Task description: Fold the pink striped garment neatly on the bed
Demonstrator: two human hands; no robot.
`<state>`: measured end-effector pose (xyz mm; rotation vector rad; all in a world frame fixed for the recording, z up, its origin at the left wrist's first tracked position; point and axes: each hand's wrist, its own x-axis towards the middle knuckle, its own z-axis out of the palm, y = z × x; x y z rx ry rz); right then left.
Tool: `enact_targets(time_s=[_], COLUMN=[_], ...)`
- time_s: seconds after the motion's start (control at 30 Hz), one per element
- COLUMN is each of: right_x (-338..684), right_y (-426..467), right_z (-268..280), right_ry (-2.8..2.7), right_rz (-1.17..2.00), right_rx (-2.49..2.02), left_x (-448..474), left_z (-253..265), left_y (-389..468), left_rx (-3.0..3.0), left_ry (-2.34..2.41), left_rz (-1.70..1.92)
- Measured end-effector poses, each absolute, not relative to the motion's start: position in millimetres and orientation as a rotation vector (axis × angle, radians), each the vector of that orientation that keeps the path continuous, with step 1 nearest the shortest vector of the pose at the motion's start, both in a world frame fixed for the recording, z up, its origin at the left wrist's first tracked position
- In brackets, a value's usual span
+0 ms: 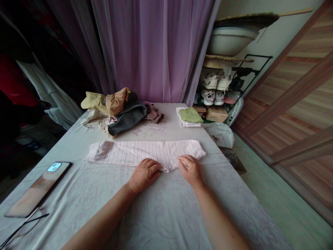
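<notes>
A pair of pink-and-white striped trousers (135, 152) lies folded lengthwise across the table, one leg over the other. My left hand (145, 173) rests palm down on its near edge, left of the pointed crotch, with fingers laid together on the cloth. Just right of that point, my right hand (191, 171) touches the fabric, its fingers loosely bent and the thumb a little apart from them. The waistband end is toward the right; slight wrinkles show at the left end.
A heap of loose clothes (127, 114) sits at the back left. Folded clothes (189, 116) are stacked at the back right. A phone (39, 189) and eyeglasses (28, 222) lie at the left. Beyond the table stand a purple curtain (148, 48) and a shoe rack (256, 73).
</notes>
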<state>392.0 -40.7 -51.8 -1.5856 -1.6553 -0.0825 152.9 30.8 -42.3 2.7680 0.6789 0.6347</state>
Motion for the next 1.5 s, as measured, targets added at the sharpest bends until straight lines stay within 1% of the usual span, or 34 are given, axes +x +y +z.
enact_targets(time_s=[0.1, 0.17, 0.3, 0.4, 0.53, 0.7, 0.9, 1.1, 1.27, 1.5], right_x=[432.9, 461.4, 500.1, 508.2, 503.6, 496.2, 494.8, 495.6, 496.9, 496.2], right_y=[-36.6, -34.9, -32.7, -31.3, -30.2, -31.7, -35.9, -37.7, -37.7, -37.0], right_z=[-54.1, -57.6, -69.1, -75.5, -75.7, -71.0, -69.0, -71.0, -74.0, -71.5], right_ry=[-1.344, -1.197, -1.072, -1.019, -0.998, -0.894, -0.946, -0.961, -0.986, -0.997], right_rz=[-0.260, -0.291, -0.079, 0.040, 0.088, 0.010, -0.073, -0.258, -0.153, -0.104], right_rx=[-1.879, -2.072, -2.250, -2.214, -2.086, -1.900, -2.062, -2.050, -2.155, -2.056], left_x=[167.9, 177.1, 187.9, 189.2, 186.7, 183.0, 183.1, 184.2, 186.7, 187.0], left_z=[-44.1, -44.1, -42.5, -42.3, -46.0, -50.2, -48.0, -49.4, -49.4, -45.1], left_y=[28.3, 27.3, 26.4, 26.5, 28.0, 29.5, 29.4, 30.8, 30.1, 27.1], left_rx=[2.757, 2.759, 2.785, 2.814, 2.812, 2.778, 2.829, 2.830, 2.821, 2.802], left_ry=[0.701, 0.737, 0.798, 0.797, 0.787, 0.690, 0.608, 0.549, 0.565, 0.524], left_rz=[0.600, 0.580, 0.569, 0.572, 0.608, 0.723, 0.678, 0.731, 0.708, 0.659])
